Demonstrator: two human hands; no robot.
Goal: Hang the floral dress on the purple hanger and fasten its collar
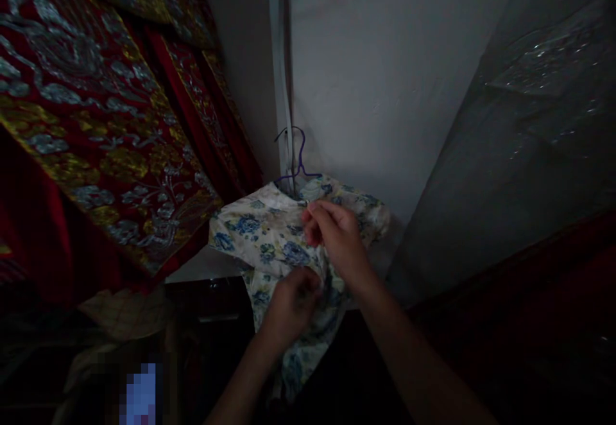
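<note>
A small white garment with blue flowers (262, 232) hangs on a purple wire hanger (301, 155) hooked near a white vertical strip (282, 72) on the wall. My right hand (337, 235) pinches the fabric near the garment's neck, fingers pressed together. Lower down, my left hand (291, 306) is closed on the front of the same garment, gathering the cloth. The lower part of the garment trails down between my forearms.
Red cloths with gold and silver embroidery (96, 110) hang at the left. A grey plastic-covered surface (520, 155) slopes along the right. Dark furniture (212, 322) and pale folded cloth (125, 312) lie below in dim light.
</note>
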